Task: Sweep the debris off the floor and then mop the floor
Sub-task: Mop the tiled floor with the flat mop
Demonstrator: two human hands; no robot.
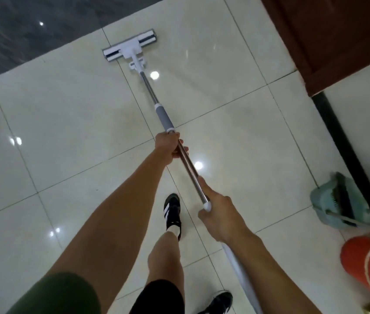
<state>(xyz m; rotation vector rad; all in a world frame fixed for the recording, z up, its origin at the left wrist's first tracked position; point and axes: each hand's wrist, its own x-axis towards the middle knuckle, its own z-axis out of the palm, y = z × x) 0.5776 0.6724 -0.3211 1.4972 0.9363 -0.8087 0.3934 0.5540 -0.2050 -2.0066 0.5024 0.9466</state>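
Observation:
A flat white mop head (130,46) lies on the glossy cream tiled floor (66,123), close to the dark marble strip at the top left. Its metal pole (150,91), with a grey sleeve, runs back toward me. My left hand (169,146) grips the pole just below the grey sleeve. Lower down, my right hand (219,214) grips the pole by its white end cap. Both arms are stretched forward.
A teal dustpan with a brush (337,207) leans by the wall at the right, near a black floor strip. An orange bucket (369,264) stands at the lower right. A brown wooden door (337,37) fills the top right. My black shoes (172,214) are on the tiles.

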